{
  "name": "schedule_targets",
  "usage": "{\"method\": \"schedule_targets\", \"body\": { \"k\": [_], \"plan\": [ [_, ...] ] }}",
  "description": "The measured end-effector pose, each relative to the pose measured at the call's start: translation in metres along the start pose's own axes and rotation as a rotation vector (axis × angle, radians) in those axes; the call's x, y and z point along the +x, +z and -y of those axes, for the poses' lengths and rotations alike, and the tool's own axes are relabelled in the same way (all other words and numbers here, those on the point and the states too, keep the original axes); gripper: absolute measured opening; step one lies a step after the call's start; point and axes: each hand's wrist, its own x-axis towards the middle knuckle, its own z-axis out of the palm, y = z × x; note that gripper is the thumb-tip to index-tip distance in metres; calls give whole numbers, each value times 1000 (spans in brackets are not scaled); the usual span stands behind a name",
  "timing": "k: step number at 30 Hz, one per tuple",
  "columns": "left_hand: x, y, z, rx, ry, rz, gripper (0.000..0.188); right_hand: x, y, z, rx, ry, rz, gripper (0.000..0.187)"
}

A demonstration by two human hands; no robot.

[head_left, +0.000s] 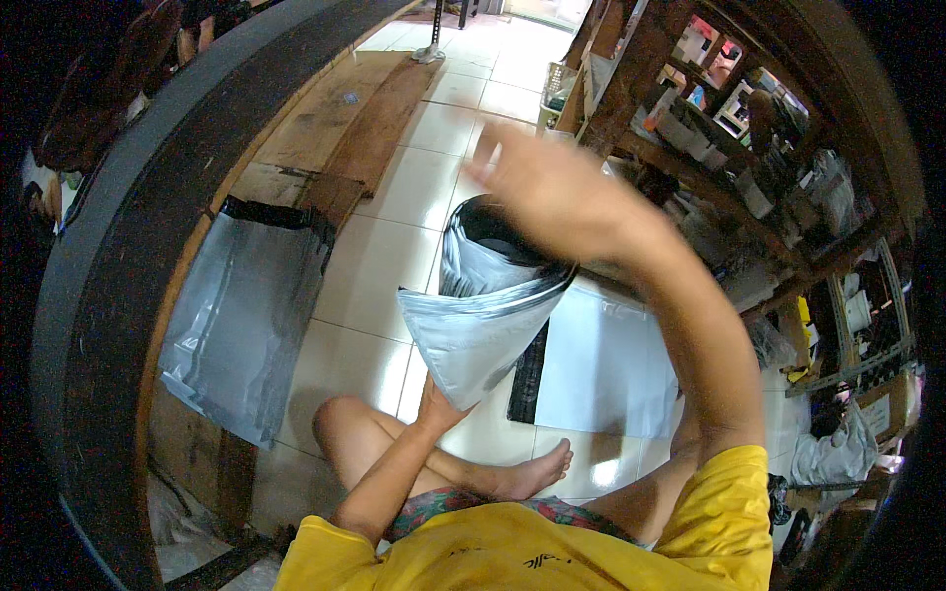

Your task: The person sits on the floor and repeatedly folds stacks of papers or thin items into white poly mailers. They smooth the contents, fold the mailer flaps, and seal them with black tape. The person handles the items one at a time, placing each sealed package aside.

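Observation:
A grey plastic mailing bag (pixel 483 325) with a black inside stands up in front of me, its upper part curled round into a wide opening. My left hand (pixel 440 406) grips its lower corner, the fingers partly hidden behind the plastic. Raised above the bag's far rim is my right hand (pixel 537 182), smeared by motion, so its fingers cannot be made out. Flat on the floor to the right, partly under my right arm, lies a pale grey bag (pixel 611 364) with a black strip along its left edge.
Another grey plastic bag (pixel 246 305) with a black top edge lies on wooden boards (pixel 325 128) at the left. A dark curved beam (pixel 118 246) runs along the left side. Crowded wooden shelves (pixel 690 148) stand at the right. My crossed legs (pixel 503 478) rest on the tiled floor.

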Motion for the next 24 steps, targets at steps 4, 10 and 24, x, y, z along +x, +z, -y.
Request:
{"method": "schedule_targets", "body": {
  "k": [4, 10, 24],
  "plan": [
    [8, -8, -10, 46, 106, 22, 68, -13, 0, -9, 215, -25, -42, 76],
    [10, -5, -11, 33, 94, 17, 65, -60, -19, -34, 183, 32, -105, 53],
    [1, 4, 0, -24, 6, -66, 58, -61, -10, -33, 32, -32, -93, 29]
  ]
}}
